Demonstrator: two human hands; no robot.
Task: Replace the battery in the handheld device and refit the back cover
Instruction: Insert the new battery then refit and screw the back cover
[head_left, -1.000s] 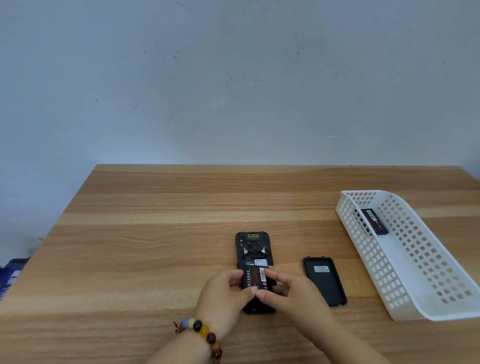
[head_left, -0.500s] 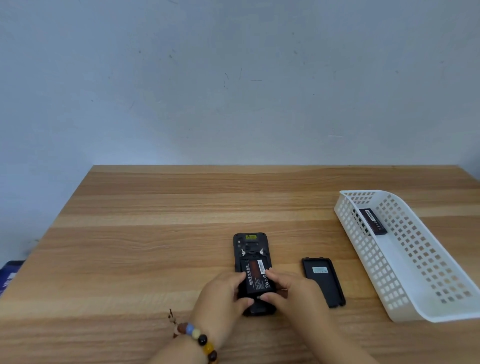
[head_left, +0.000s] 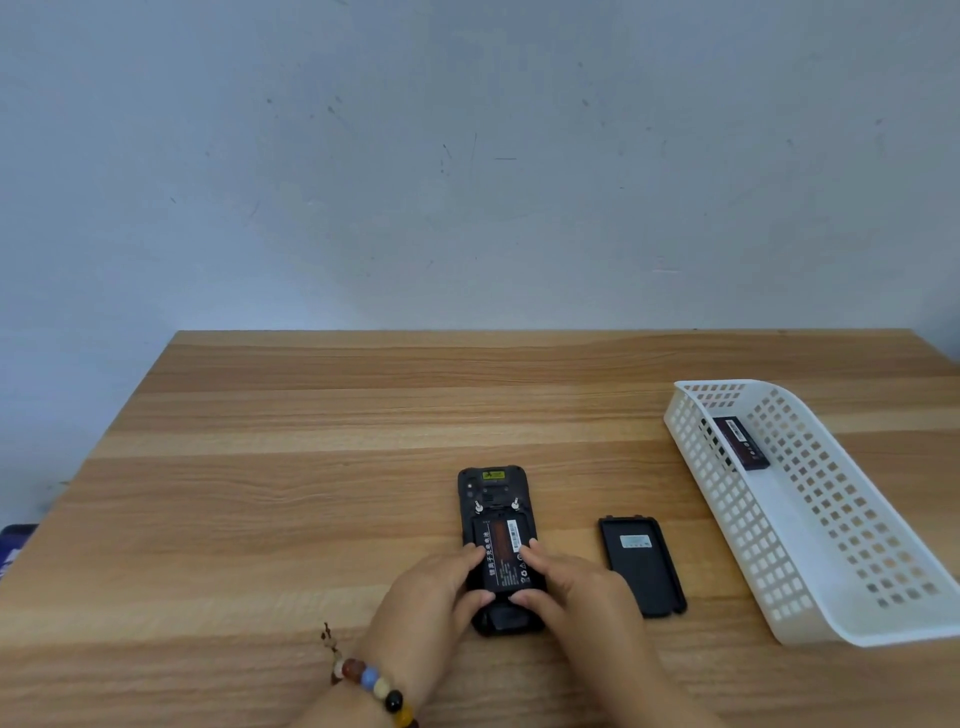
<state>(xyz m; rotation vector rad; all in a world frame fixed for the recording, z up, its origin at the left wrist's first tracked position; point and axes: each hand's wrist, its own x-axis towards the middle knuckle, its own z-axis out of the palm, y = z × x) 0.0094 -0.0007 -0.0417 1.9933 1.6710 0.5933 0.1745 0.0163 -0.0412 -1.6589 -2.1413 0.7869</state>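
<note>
Both hands reach in from the near edge of the wooden table (head_left: 311, 415) and meet over the one handheld device (head_left: 492, 499), which lies face down with its back open, near the middle of the table's front half. The left hand (head_left: 431, 592) is palm down, its fingers curled against the device's left side and its thumb at the near edge of the battery (head_left: 504, 558) lying in the open bay; the right hand (head_left: 571, 587) mirrors it, fingertips on the battery's right side and thumb at its near end. So each hand's fingers close on the device and battery, pressing rather than lifting. A bead bracelet (head_left: 374, 683) circles the left wrist. There are two batteries: the one in the device and a second battery (head_left: 740, 442) lying in the far end of the single white basket (head_left: 831, 618) at the right. One back cover (head_left: 641, 566) lies inner side up on the table, between device and basket, touching neither
</note>
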